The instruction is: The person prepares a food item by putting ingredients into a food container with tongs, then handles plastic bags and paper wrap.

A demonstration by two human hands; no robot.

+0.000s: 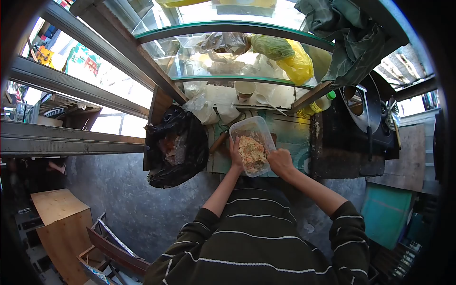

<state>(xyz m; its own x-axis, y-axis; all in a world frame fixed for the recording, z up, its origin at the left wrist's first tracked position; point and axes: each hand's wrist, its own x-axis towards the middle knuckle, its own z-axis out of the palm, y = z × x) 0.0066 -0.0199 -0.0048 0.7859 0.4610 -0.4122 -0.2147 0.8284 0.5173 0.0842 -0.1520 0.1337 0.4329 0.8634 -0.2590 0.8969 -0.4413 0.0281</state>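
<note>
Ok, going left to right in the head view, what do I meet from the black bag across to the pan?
Black bag → left hand → food mixture in the clear container → right hand → green-capped bottle → pan.

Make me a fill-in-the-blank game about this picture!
1. The hand on the container's left edge is the person's ____ one.
2. The plastic bag left of the container is ____.
3. The person's dark top has thin ____ stripes.
4. The cap on the yellow bottle is ____.

Missing words: left; black; white; green.
</note>
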